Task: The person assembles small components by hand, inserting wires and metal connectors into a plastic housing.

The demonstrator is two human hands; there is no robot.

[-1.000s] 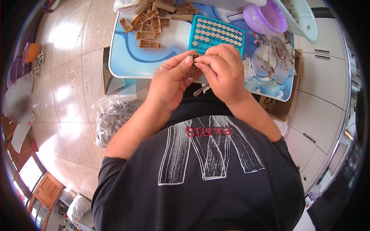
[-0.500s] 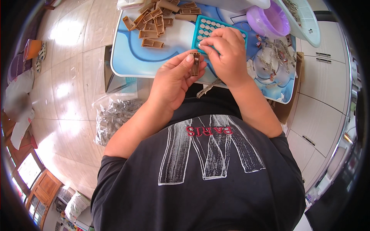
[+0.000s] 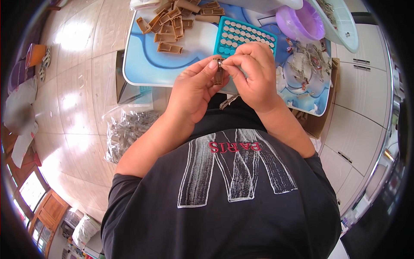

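Observation:
My left hand (image 3: 192, 84) grips a small brown plastic housing (image 3: 218, 77) between thumb and fingers, its hollow side up. The fingertips of my right hand (image 3: 254, 75) are pinched together at the housing's upper end, on a small silvery piece (image 3: 220, 63) that looks like a button cell; the fingers partly cover it. Just beyond my hands lies a teal tray (image 3: 219, 36) with rows of round silvery discs, some of its nearest pockets bare. More brown housings (image 3: 169, 48) are heaped on the table to the left of the tray.
A blue-and-white patterned table (image 3: 144, 71) bears everything. At its right lie tangled wires with small parts (image 3: 306, 69), beside a purple bowl (image 3: 302, 21) and a pale green basket (image 3: 345, 30). A clear bag of grey parts (image 3: 127, 134) sits low on the left.
My right hand has come from the teal tray's near edge down to the brown housing, bringing the small silvery piece. My left hand holds the housing almost still.

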